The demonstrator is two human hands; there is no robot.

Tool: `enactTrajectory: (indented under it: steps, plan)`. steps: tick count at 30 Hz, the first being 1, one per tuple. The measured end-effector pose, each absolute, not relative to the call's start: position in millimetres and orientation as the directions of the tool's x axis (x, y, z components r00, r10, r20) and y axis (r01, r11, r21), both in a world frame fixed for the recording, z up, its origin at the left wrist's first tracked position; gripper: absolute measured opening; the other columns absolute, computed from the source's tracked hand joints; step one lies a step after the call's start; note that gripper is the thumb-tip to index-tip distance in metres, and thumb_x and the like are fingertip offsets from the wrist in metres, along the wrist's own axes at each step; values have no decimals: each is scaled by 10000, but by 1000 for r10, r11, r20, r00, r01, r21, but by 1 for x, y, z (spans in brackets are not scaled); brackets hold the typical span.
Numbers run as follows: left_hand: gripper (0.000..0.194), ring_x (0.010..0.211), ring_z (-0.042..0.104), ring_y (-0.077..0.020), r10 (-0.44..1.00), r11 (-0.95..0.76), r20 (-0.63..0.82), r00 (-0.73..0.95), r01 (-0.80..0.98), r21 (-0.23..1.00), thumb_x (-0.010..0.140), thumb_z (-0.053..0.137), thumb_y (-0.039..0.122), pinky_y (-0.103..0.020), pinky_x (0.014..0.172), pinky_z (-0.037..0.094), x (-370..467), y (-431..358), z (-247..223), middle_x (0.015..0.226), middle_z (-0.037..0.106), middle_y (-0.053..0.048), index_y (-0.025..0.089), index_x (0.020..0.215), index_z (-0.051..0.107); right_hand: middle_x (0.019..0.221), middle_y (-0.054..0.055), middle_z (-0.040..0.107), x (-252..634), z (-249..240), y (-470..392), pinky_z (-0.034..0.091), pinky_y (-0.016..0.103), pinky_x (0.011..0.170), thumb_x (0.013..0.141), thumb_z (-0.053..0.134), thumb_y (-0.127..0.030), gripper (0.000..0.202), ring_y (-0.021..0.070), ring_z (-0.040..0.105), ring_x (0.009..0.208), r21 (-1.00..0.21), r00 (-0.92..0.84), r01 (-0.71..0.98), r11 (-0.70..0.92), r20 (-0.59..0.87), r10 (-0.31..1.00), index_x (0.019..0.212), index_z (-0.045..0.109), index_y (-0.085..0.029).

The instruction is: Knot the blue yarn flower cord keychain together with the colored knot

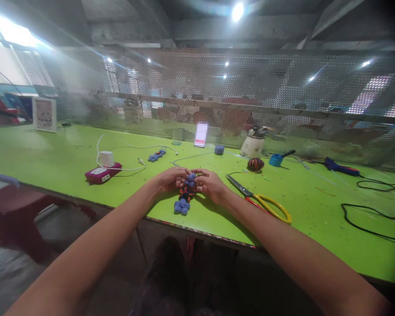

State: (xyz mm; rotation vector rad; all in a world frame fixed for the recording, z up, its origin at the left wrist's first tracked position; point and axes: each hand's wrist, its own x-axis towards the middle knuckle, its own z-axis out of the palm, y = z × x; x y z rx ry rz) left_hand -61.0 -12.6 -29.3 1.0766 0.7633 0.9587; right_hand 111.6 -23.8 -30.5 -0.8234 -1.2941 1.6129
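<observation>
My left hand (174,179) and my right hand (211,183) meet near the table's front edge, fingers closed on a crocheted flower piece (182,206) between them. The piece has purple-blue flowers joined by dark, orange-streaked yarn. One flower is up between my fingertips, and another hangs lower, toward the table edge. My fingers partly hide the upper part; whether a hook is in them I cannot make out. Right of my right hand lie big scissors (243,188), one handle yellow and one red. A multicoloured yarn ball (256,164) sits farther back.
On the left are a magenta power strip (98,174) with a white charger (106,159), and another purple flower strip (157,155). Farther back stand a lit phone (201,134), a purple yarn roll (219,150), a pale jug (253,142) and a blue cup (275,159). Black cords (365,221) lie right.
</observation>
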Motion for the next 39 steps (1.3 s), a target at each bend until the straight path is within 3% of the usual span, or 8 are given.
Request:
enactTrajectory:
  steps: [4,14,30,35,39]
  plan:
    - [145,618,594,-112,915,178,-60,399,-264,948,655,632,25,-240,633,489,-61,-13,-28,719,638,-51,100,778,648,783,31,687,115,-26,-26,519,309,659,634,648,-75,318,155,640,713,-963,-421,-263,-49,69,904,935,633,-178]
    - [137,607,616,-110,915,173,-47,402,-282,944,649,626,-27,-223,632,491,-59,-17,-25,701,647,-74,80,734,632,750,13,679,115,-33,-21,506,287,605,638,709,-90,280,136,617,661,-972,-396,-236,-1,95,913,892,659,-194]
    - [137,570,576,-82,928,178,-76,365,-256,950,657,594,-20,-170,550,466,-59,-14,-27,674,628,-50,78,731,654,682,4,681,118,-29,-19,520,280,603,665,621,-63,286,124,625,580,-986,-398,-163,-25,43,916,924,627,-185]
    - [39,538,553,-80,929,199,-110,353,-227,953,721,616,86,-174,512,459,-60,-13,-27,662,624,-51,78,737,651,661,18,672,120,-26,-18,517,271,594,691,598,-101,181,113,607,551,-985,-420,-157,-68,4,907,861,620,-160]
    - [155,606,600,-106,920,180,-98,379,-188,966,722,727,215,-200,563,490,-57,-17,-24,748,664,-83,84,776,664,654,17,659,119,-26,-19,514,272,575,706,652,-150,127,118,596,554,-988,-413,-146,-54,12,911,830,629,-169]
